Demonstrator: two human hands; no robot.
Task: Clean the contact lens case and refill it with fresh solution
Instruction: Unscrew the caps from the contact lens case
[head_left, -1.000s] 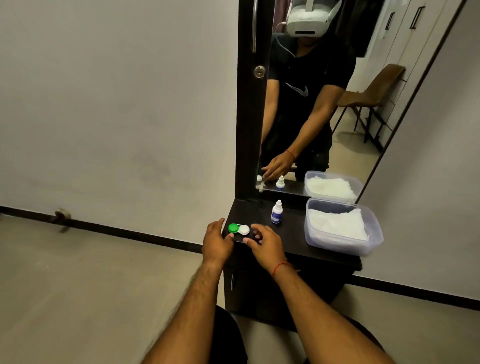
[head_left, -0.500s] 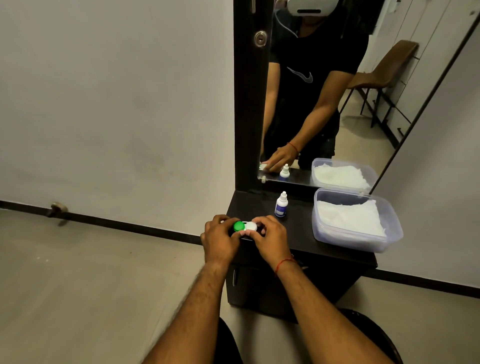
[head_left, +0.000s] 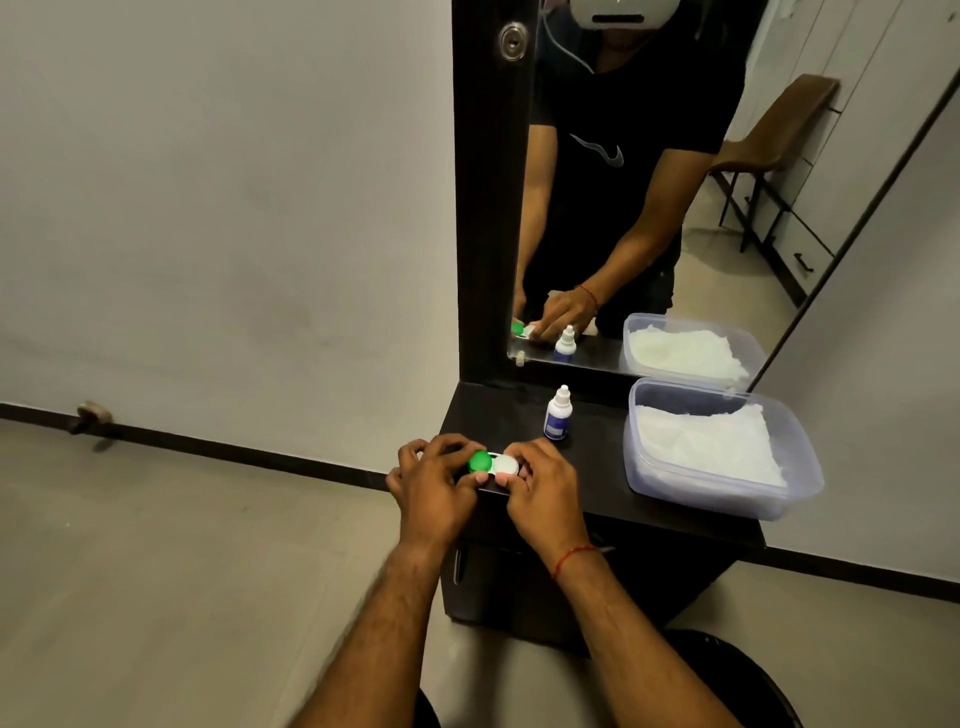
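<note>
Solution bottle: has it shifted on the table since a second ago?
No. The solution bottle stands where it did, just left of the rear corner of the plastic container, below the mirror.

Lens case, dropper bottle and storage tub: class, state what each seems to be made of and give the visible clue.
The lens case looks like hard moulded plastic: opaque green and white caps, smooth and slightly shiny. The dropper bottle is likely plastic too: opaque white cap, blue labelled body. The tub is translucent, frosted-looking plastic: the white tissue inside shows through its wall.
</note>
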